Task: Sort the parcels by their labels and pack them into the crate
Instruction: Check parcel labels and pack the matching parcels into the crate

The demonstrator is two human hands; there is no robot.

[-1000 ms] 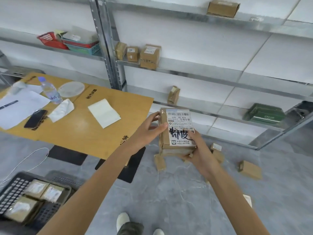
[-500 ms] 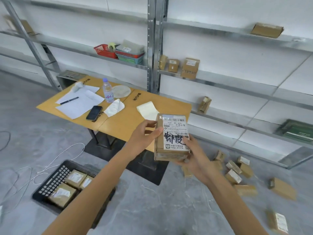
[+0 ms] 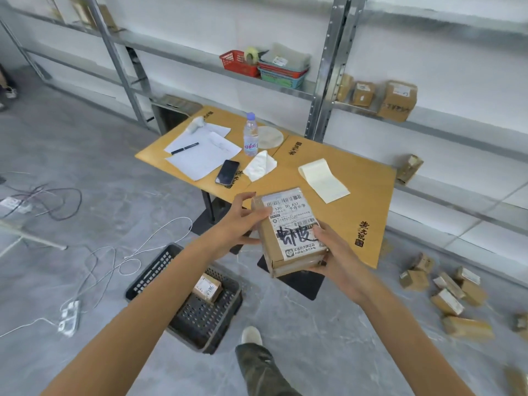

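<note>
I hold a brown cardboard parcel (image 3: 288, 238) with a white shipping label and black handwriting, label up, at chest height over the floor. My left hand (image 3: 238, 221) grips its left side and top corner. My right hand (image 3: 334, 252) supports its right side and underside. Below my left forearm a black perforated crate (image 3: 200, 321) sits on the floor with a labelled parcel (image 3: 207, 287) showing inside; my arm hides part of the crate. Several more brown parcels (image 3: 445, 292) lie scattered on the floor at the right.
A yellow table (image 3: 357, 201) stands just beyond the parcel, carrying papers, a pen, a phone (image 3: 227, 172), a water bottle (image 3: 251, 134) and a notepad. Metal shelving (image 3: 325, 81) behind holds baskets and boxes. Cables and a power strip (image 3: 68, 317) lie on the floor at the left.
The view has swung left and down, so the crate now lies under my left forearm and the floor parcels sit far right. Both hands keep hold of the same parcel.
</note>
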